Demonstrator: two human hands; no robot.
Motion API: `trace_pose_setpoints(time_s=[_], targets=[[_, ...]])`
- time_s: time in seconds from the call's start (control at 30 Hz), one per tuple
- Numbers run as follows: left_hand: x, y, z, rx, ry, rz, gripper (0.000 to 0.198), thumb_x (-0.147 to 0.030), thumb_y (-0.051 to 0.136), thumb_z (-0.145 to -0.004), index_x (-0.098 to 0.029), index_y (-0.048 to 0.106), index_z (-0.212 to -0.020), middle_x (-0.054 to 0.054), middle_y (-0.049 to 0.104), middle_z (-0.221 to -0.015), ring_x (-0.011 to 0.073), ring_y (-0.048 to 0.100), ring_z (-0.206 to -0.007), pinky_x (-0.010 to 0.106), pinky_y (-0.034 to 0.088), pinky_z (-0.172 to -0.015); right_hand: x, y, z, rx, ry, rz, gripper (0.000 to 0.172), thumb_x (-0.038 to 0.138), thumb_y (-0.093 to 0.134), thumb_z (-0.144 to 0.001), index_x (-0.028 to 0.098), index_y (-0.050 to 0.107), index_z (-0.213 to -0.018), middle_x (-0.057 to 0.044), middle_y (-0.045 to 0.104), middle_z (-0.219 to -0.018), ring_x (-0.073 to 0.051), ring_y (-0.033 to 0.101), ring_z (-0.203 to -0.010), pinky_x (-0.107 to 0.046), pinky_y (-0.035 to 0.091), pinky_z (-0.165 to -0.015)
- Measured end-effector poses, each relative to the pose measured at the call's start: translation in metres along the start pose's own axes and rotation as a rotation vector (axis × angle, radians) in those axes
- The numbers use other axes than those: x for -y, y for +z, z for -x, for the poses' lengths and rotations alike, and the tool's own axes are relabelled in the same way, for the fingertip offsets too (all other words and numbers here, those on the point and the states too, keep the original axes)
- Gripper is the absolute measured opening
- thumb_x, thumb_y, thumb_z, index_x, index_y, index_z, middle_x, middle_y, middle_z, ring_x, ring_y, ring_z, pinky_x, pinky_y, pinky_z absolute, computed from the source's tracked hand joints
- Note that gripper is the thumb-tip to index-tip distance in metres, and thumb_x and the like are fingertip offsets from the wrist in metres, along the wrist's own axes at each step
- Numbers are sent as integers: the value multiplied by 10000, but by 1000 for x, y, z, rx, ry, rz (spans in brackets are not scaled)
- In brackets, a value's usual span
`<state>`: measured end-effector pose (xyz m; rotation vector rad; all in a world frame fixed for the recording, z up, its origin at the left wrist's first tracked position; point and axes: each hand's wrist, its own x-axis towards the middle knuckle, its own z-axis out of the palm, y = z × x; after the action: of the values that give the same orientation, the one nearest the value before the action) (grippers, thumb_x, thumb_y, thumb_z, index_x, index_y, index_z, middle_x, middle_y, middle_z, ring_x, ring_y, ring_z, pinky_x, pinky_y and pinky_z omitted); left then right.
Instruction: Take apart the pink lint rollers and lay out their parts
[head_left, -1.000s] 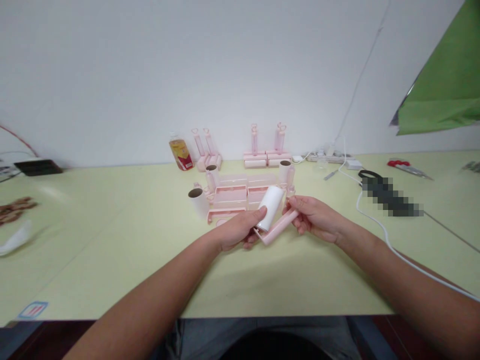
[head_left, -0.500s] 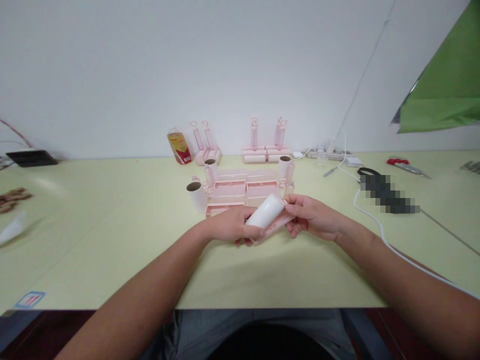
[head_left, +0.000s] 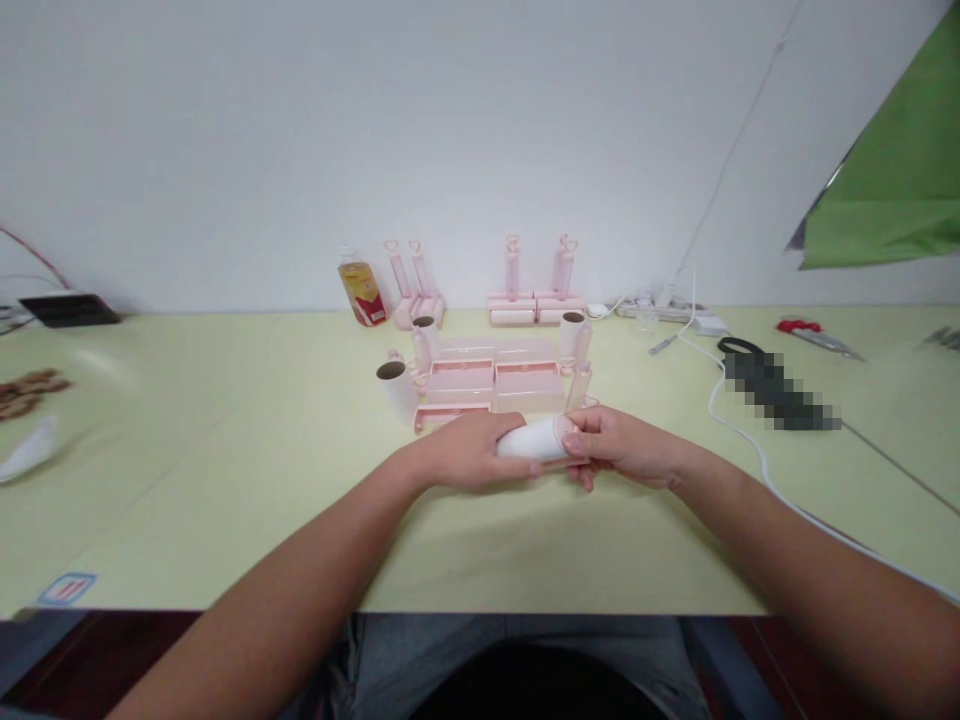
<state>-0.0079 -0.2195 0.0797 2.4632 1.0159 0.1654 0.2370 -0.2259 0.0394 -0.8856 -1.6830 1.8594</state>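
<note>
Between my hands is a lint roller (head_left: 531, 440) with a white roll and pink plastic parts, lying nearly level just above the table's front part. My left hand (head_left: 471, 452) wraps around its left end, thumb along the lower side. The fingers of my right hand (head_left: 616, 446) pinch the pink right end, with the thumb on top. Just beyond are open pink cases (head_left: 527, 385) and pink roller handles (head_left: 580, 385). White paper rolls with brown cores stand around them, one roll (head_left: 399, 393) on the left and another (head_left: 571, 335) on the right.
Assembled pink lint rollers (head_left: 512, 300) line the wall, beside a yellow bottle (head_left: 361, 290). A white cable (head_left: 739, 435) runs across the right side past a black strap (head_left: 742, 347). Red-handled scissors (head_left: 806, 328) lie farther right. A dark device (head_left: 69, 309) sits far left.
The lint roller has turned from a slant to nearly level, and its right end has come down. My right hand has moved slightly toward me, its thumb now over the roller's end.
</note>
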Motion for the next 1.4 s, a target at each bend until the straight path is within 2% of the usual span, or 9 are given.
trace_pose_setpoints(time_s=[0.13, 0.23, 0.43, 0.53, 0.63, 0.77, 0.97, 1.23, 1.4], targets=[[-13, 6, -1, -136, -68, -33, 594, -714, 404, -862, -164, 620, -919, 60, 661, -860, 188, 573, -728, 268, 353, -621, 9, 7, 3, -4, -37, 167, 369, 473, 727, -794, 131, 597, -834, 9, 582, -685, -90, 571, -560, -216, 492, -548], [-20, 11, -2, -173, -127, -50, 648, -777, 407, -817, -170, 626, -880, 57, 660, -828, 191, 564, -706, 271, 320, -600, 11, 12, 3, -11, -60, 230, 364, 467, 732, -785, 128, 625, -865, 4, 588, -712, -96, 567, -590, -228, 506, -569], [-22, 15, -5, -221, -199, -27, 681, -799, 396, -801, -168, 642, -876, 69, 673, -864, 200, 575, -726, 273, 310, -594, 2, 12, -3, -131, -45, 123, 392, 473, 772, -739, 123, 620, -829, -13, 620, -719, -110, 600, -616, -249, 543, -598], [-20, 18, -7, -233, -214, -37, 676, -800, 430, -785, -168, 645, -885, 75, 674, -861, 210, 584, -736, 273, 313, -597, -3, 9, -4, -138, -25, 36, 431, 548, 693, -795, 127, 603, -799, -34, 643, -713, -125, 631, -628, -265, 564, -605], [-19, 19, -7, -225, -229, -64, 682, -808, 470, -755, -164, 646, -898, 87, 679, -870, 218, 589, -735, 272, 306, -591, -6, 6, -5, -136, -4, 74, 468, 587, 673, -800, 125, 604, -827, -56, 674, -735, -136, 658, -627, -274, 575, -602], [-19, 19, -6, -222, -221, -78, 716, -828, 419, -765, -157, 641, -877, 93, 680, -852, 212, 584, -714, 268, 291, -582, -6, 5, -4, -126, -8, 183, 521, 631, 636, -807, 113, 609, -863, -73, 692, -718, -145, 675, -583, -257, 568, -553], [-20, 20, -6, -207, -180, -90, 736, -831, 352, -796, -154, 640, -829, 84, 669, -799, 200, 571, -682, 269, 279, -582, 0, 7, -2, -101, -45, 223, 533, 633, 631, -809, 103, 648, -868, -71, 694, -699, -155, 685, -567, -252, 567, -529], [-16, 26, -8, -247, -121, -96, 720, -800, 312, -837, -151, 619, -781, 67, 643, -747, 176, 553, -661, 273, 266, -585, 1, 16, -1, -192, -131, 172, 500, 624, 684, -761, 127, 635, -738, -45, 672, -642, -156, 673, -534, -249, 563, -509], [-17, 26, -8, -280, -112, -112, 718, -787, 292, -853, -152, 616, -766, 70, 640, -746, 180, 557, -676, 279, 265, -593, 1, 22, 0, -242, -176, 183, 493, 631, 658, -778, 146, 618, -701, -35, 653, -578, -172, 673, -517, -249, 546, -474]])
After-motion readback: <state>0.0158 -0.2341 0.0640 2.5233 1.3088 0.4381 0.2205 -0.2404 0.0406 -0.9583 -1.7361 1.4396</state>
